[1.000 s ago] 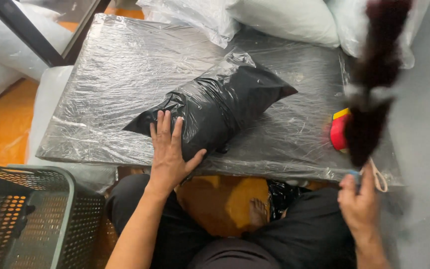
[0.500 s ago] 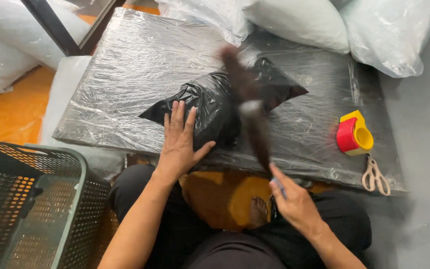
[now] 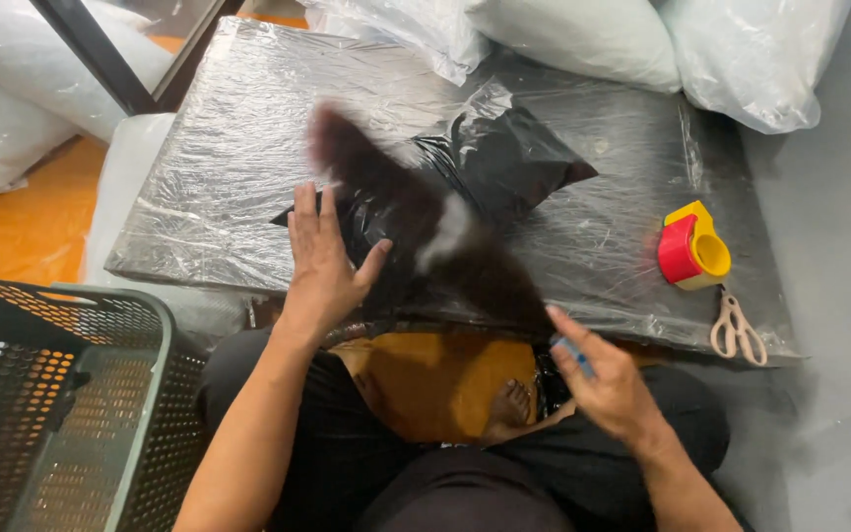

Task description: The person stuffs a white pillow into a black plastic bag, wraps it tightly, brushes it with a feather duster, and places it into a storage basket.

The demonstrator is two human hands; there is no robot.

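Right now the left hand (image 3: 325,258) lies flat, fingers spread, pressing the near-left end of the black plastic bag (image 3: 504,167) on the film-wrapped low table (image 3: 219,148). Right hand (image 3: 608,379), just off the table's near edge, pinches something small and blue at the base of a dark hair bundle (image 3: 416,222); the bundle is blurred and stretches from that hand up-left across the bag. Red-and-yellow tape dispenser (image 3: 693,248) sits on the table's right end, scissors (image 3: 736,328) at its near-right corner. White filled bags (image 3: 583,34) crowd the table's far edge. Grey mesh basket (image 3: 51,394) stands below the table's near-left corner, beside the person's knee.
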